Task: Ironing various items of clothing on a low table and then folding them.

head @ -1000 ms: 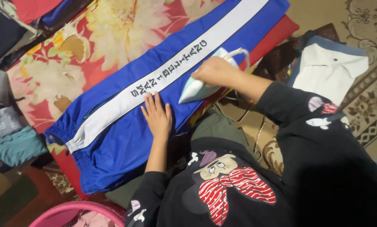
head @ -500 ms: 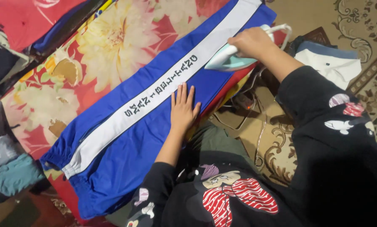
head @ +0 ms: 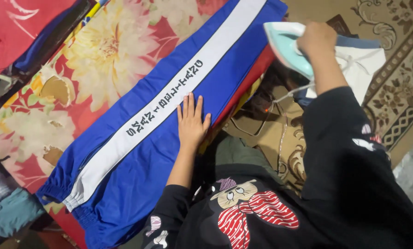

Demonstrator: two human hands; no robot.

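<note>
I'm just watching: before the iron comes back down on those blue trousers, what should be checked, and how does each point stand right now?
1. Iron firmly gripped by the right hand: ok.
2. Iron lifted clear of the cloth, held off the edge: ok.
3. Left hand flat on the blue trousers, apart from the iron: ok.
4. Trousers lying smooth where the left hand presses: ok.
5. Cord free of tangles beside the person: cannot tell.
6. Iron's soleplate clean: cannot tell, it faces away.

No packages, signs or screens are seen. One label-like marking is shown: a row of dark printed characters (head: pixel 164 97) set along the white stripe (head: pixel 137 133) of the blue trousers (head: pixel 137 175).
</note>
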